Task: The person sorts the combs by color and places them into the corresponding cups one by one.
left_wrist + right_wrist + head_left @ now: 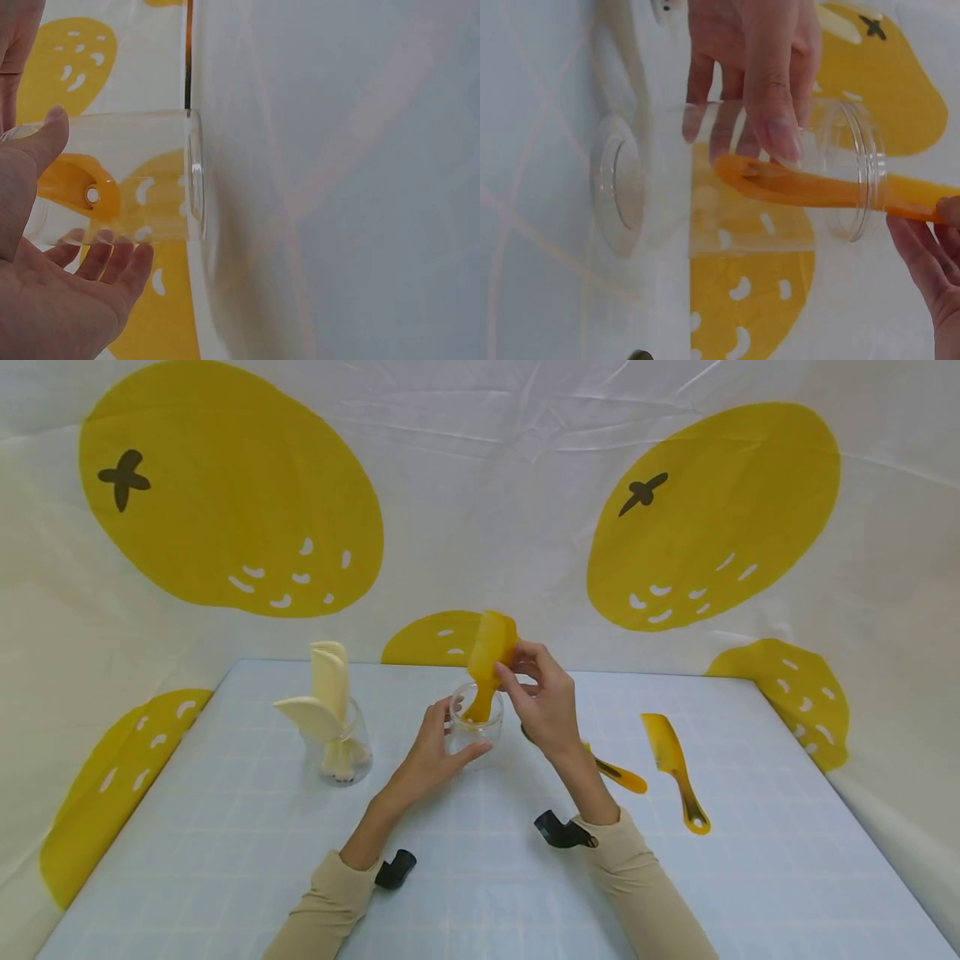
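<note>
Two hands work: left hand [435,752] grips the jar [474,720], right hand [542,697] pinches the comb [489,658] standing inside.

You hold a clear jar [474,727] that looks like smooth, glossy plastic, with a threaded rim. The orange comb [489,660] looks like translucent, shiny plastic. The cream combs [324,693] look matt and opaque. The table cover [225,827] looks smooth; the backdrop [480,485] is wrinkled cloth.
</note>
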